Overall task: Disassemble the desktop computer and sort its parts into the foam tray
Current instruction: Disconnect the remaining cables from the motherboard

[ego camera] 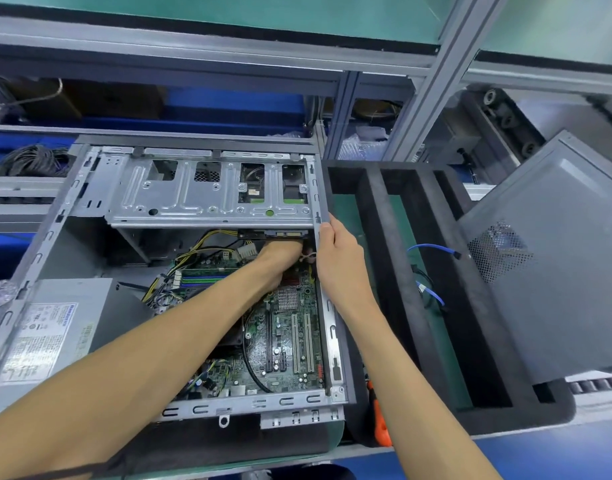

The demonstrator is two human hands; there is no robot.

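The open grey metal desktop computer case [166,271] lies on its side on the table [540,445], its interior facing up; just to its right sits the black foam tray [377,237] with long parallel slots, touching the case's right edge; a grey perforated metal side panel [557,254] leans tilted over the tray's far right side. Inside the case, a silver metal drive cage [211,188] spans the top; a grey boxed power supply with a white label [51,334] fills the lower left corner; the green motherboard [290,341] covers the lower right part. A blue data cable [432,249] lies in one of the tray's slots; an orange-handled tool [379,424] lies between the case and the tray's near end, mostly hidden by the right forearm. The left hand [280,258] reaches deep under the drive cage, next to a bundle of yellow and black wires [207,244]; its fingers are hidden, so I cannot tell whether it grasps anything; the right hand [339,258] grips the case's right wall, fingers curled over the rim, just beside the cage's corner.
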